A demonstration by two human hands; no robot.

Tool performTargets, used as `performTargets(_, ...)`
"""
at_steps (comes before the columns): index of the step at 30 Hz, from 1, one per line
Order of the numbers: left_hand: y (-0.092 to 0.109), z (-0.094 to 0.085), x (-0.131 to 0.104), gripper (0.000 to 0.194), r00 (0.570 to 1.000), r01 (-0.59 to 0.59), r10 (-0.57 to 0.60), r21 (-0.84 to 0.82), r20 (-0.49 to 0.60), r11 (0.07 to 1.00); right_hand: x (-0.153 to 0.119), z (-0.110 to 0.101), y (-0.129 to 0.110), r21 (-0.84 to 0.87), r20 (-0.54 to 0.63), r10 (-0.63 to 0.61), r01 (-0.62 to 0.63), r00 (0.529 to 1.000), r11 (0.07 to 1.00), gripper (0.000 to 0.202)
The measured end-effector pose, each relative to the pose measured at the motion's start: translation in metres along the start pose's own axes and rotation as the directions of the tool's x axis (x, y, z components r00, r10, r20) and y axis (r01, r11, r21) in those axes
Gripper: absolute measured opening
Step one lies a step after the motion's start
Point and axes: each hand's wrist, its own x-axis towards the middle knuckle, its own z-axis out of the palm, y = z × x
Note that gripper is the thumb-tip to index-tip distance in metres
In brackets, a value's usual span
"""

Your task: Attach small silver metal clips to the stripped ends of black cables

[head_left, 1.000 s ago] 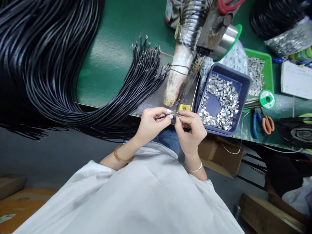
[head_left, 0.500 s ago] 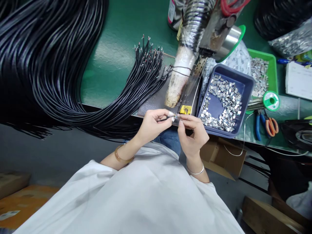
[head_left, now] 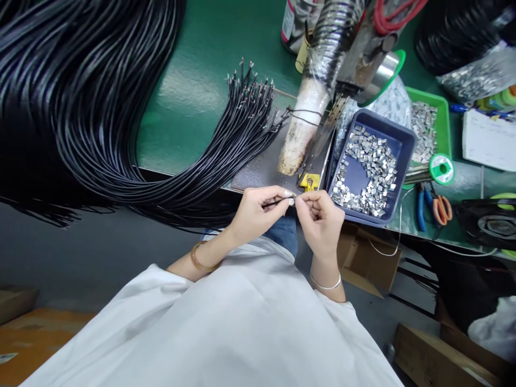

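Observation:
Between the thumb and forefinger of my left hand (head_left: 258, 212) is a thin black cable (head_left: 276, 202), close to its end. My right hand (head_left: 320, 220) is closed in a pinch right at that end, its fingertips meeting the left ones. Whatever small piece lies between the right fingertips is too hidden to name. Just beyond the hands are a yellow sponge (head_left: 309, 181) and the tip of a white-wrapped duct (head_left: 291, 156). To the right, a dark blue tray (head_left: 403, 129) holds many small metal connector shells (head_left: 377, 161).
A thick bundle of black cables (head_left: 193, 177) with stripped ends crosses the green table (head_left: 201, 107) at left. Right of the tray are a green bin (head_left: 443, 118), a solder spool (head_left: 442, 169) and pliers (head_left: 421, 209). An open cardboard box (head_left: 363, 263) stands below the edge.
My right fingers have closed tighter into a pinch against the left fingertips. The shiny bit seen there before is now mostly covered. The whole view has shifted slightly.

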Motion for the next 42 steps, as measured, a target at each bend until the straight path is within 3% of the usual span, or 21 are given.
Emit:
performTargets(3, 0.0, -0.001, 0.002, 0.015, 0.988, 0.125, -0.099, -0.242, 0.114, 0.962, 0.001, -0.001, 0.002, 0.112, 0.021, 0.045, -0.047, 0.999, 0.993, 0.021)
performTargets(5, 0.0, -0.001, 0.004, 0.017, 0.981, 0.184, -0.155, -0.314, 0.113, 0.932, 0.001, -0.001, 0.003, 0.105, -0.123, 0.0, 0.014, 0.992, 0.994, 0.015)
performTargets(8, -0.001, 0.0, 0.008, 0.018, 0.978, 0.202, -0.207, -0.353, 0.022, 0.914, -0.001, 0.002, 0.004, 0.174, -0.368, -0.074, 0.146, 0.927, 0.974, 0.015)
performTargets(10, -0.001, 0.001, 0.011, 0.018, 0.976, 0.194, -0.217, -0.364, -0.023, 0.911, -0.002, 0.004, 0.006, 0.201, -0.418, -0.088, 0.187, 0.904, 0.962, 0.017)
performTargets(15, -0.002, 0.004, 0.016, 0.019, 0.981, 0.148, -0.181, -0.324, -0.074, 0.934, -0.002, 0.007, 0.013, -0.033, -0.305, -0.217, 0.217, 0.927, 0.976, 0.006)
performTargets(19, -0.002, 0.007, 0.019, 0.018, 0.985, 0.12, -0.15, -0.291, -0.081, 0.949, 0.001, 0.011, 0.017, -0.105, -0.268, -0.31, 0.292, 0.912, 0.951, 0.009)
performTargets(30, 0.003, 0.008, 0.022, 0.009, 0.987, 0.06, -0.083, -0.165, -0.136, 0.985, 0.007, 0.012, 0.01, -0.102, -0.298, -0.303, 0.286, 0.905, 0.953, 0.013)
performTargets(37, -0.001, 0.005, 0.017, 0.007, 0.989, 0.088, -0.104, -0.146, -0.102, 0.985, 0.001, 0.007, 0.011, -0.082, -0.23, -0.31, 0.299, 0.922, 0.951, 0.011)
performTargets(40, 0.001, 0.004, 0.015, 0.007, 0.994, 0.083, -0.091, -0.117, -0.061, 0.99, -0.003, 0.004, 0.012, -0.004, -0.234, -0.222, 0.227, 0.947, 0.974, 0.007)
performTargets(42, 0.003, 0.001, 0.012, 0.007, 0.996, 0.085, -0.085, -0.071, 0.009, 0.994, -0.003, 0.0, 0.012, 0.046, -0.31, -0.153, 0.176, 0.939, 0.983, 0.004)
